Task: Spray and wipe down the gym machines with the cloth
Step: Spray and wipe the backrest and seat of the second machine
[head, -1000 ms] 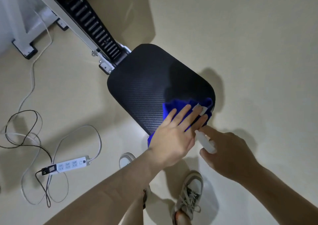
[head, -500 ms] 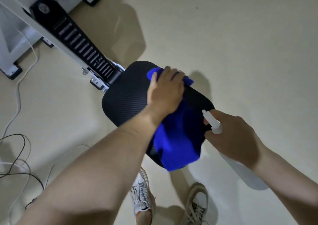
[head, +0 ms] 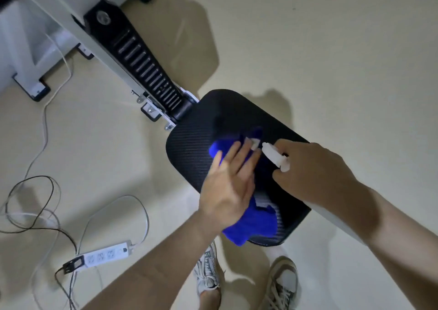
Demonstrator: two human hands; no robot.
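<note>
A black textured seat pad [head: 196, 148] of a gym machine sits below me, joined to a black ribbed rail [head: 147, 72] on a white frame. A blue cloth [head: 253, 224] lies spread on the pad. My left hand [head: 227, 184] presses flat on the cloth with straight fingers, near the pad's middle. My right hand [head: 310, 172] grips a white spray bottle [head: 276, 155], its nozzle pointing toward my left fingertips. The bottle's body [head: 336, 217] runs under my right forearm.
A white power strip [head: 106, 254] with black and white cables [head: 35, 205] lies on the beige floor at the left. The machine's white base [head: 28, 77] stands at the upper left. My two sneakers [head: 282, 283] are just below the pad.
My left hand has pulled the cloth back from the pad's far end toward the middle. My right hand with the bottle has moved closer to my left fingers.
</note>
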